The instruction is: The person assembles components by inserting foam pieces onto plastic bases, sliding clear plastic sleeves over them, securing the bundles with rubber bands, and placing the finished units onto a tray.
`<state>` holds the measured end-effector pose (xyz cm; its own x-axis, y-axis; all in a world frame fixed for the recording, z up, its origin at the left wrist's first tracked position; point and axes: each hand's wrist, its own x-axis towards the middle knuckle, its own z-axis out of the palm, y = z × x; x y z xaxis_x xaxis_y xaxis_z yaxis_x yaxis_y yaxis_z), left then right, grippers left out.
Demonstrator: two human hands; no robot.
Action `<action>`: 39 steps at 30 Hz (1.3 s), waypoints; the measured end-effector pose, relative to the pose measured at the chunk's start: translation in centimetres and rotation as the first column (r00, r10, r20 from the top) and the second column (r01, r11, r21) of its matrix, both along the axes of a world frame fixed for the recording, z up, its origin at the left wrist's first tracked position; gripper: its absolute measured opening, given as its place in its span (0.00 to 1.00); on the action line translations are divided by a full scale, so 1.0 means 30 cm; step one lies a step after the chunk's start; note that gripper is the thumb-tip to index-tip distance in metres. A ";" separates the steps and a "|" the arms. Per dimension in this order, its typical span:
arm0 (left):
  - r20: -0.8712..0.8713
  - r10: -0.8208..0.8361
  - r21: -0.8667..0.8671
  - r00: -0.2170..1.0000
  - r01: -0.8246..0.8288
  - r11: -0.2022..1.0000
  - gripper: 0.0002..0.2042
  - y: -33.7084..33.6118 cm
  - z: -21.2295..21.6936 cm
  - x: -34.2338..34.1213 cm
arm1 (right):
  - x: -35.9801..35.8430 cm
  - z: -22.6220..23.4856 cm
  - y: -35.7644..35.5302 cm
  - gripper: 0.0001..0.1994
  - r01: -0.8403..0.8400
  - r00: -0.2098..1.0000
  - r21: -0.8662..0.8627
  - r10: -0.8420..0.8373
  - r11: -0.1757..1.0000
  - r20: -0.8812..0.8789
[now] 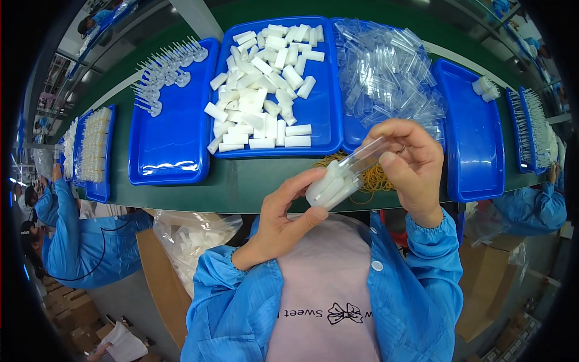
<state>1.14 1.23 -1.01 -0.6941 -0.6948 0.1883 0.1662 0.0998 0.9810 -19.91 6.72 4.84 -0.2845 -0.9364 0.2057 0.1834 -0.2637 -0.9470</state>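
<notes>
My left hand (278,218) is closed around a small bundle of white cylinders (329,192), held above the table's near edge. My right hand (416,166) pinches a clear plastic tube (368,154) between thumb and fingers. The tube's lower end meets the bundle; whether it is around a cylinder or only beside it, I cannot tell. Loose white cylinders (259,78) fill a blue tray just beyond my hands. Many more clear tubes (383,69) lie heaped in the tray to its right. Behind the tube and my right fingers is a pile of yellow rubber bands (377,181).
To the left, a blue tray (166,151) holds clear stemmed pieces (163,69) at its far end. On the right, another blue tray (476,151) carries a small bundle of white-ended pieces (486,88). A plastic bag (193,235) hangs below the table. Co-workers sit at both sides.
</notes>
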 end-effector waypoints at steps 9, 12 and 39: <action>0.039 0.044 -0.029 0.998 -0.043 0.999 0.26 -0.003 -0.004 0.006 | 0.004 -0.003 0.002 0.13 -0.061 0.984 0.093 0.076 0.994 -0.162; 0.072 0.066 -0.159 0.995 -0.054 0.986 0.24 -0.011 0.000 0.003 | 0.001 -0.018 0.009 0.12 -0.085 0.979 0.076 0.097 0.993 -0.177; 0.141 -0.036 -0.133 0.989 0.055 0.990 0.36 -0.043 0.040 -0.007 | 0.004 -0.001 0.042 0.14 0.068 0.803 -0.052 -0.086 0.996 -0.589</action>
<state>0.91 -0.07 0.19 -0.7501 -0.6365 0.1795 0.0379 0.2296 0.9725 -19.80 7.99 4.82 -0.1711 -0.9080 0.3825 -0.4308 -0.2803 -0.8578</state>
